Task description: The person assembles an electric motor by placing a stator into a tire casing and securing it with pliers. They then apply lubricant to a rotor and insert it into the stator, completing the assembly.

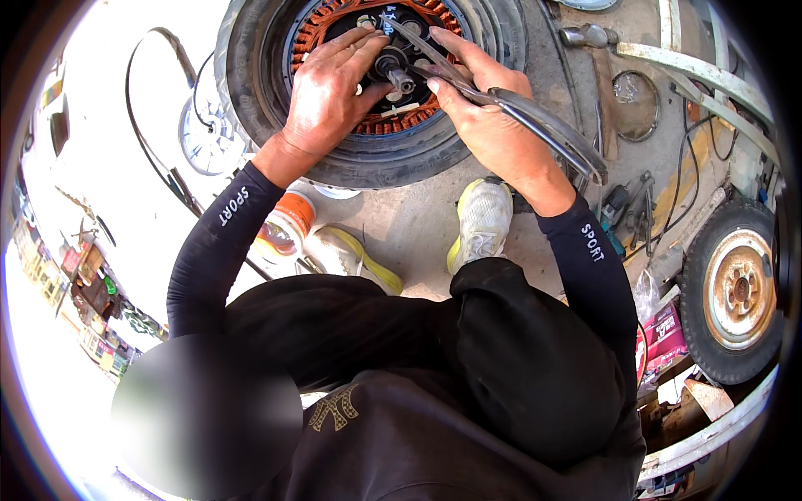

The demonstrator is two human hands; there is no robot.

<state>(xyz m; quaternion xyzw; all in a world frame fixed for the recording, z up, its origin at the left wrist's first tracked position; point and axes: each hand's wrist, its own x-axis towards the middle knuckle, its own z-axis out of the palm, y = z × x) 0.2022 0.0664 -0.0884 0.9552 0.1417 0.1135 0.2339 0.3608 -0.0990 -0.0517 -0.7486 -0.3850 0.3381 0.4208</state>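
Observation:
A wheel with a black tyre (pixel 376 171) lies flat before me, a motor in its centre. Orange copper windings (pixel 394 122) ring the dark hub. From its middle a metal axle (pixel 402 81) sticks up. My left hand (pixel 330 88) reaches over the left of the windings, its thumb and bent fingers around the base of the axle. On the other side, my right hand (pixel 493 117) is closed on a long scissor-like metal tool (pixel 547 125). Its narrow end lies over the hub beside the axle, and its two dark handles slant toward the lower right. The exact contact is partly hidden by my fingers.
A hammer (pixel 589 36) and a metal ring (pixel 637 106) lie right of the wheel. Further right are a white metal frame (pixel 697 65) and a small rusty-rimmed wheel (pixel 739 288). An orange-white tub (pixel 290 215) stands beside my shoe (pixel 484 219). Left is a pale round disc (pixel 209 142).

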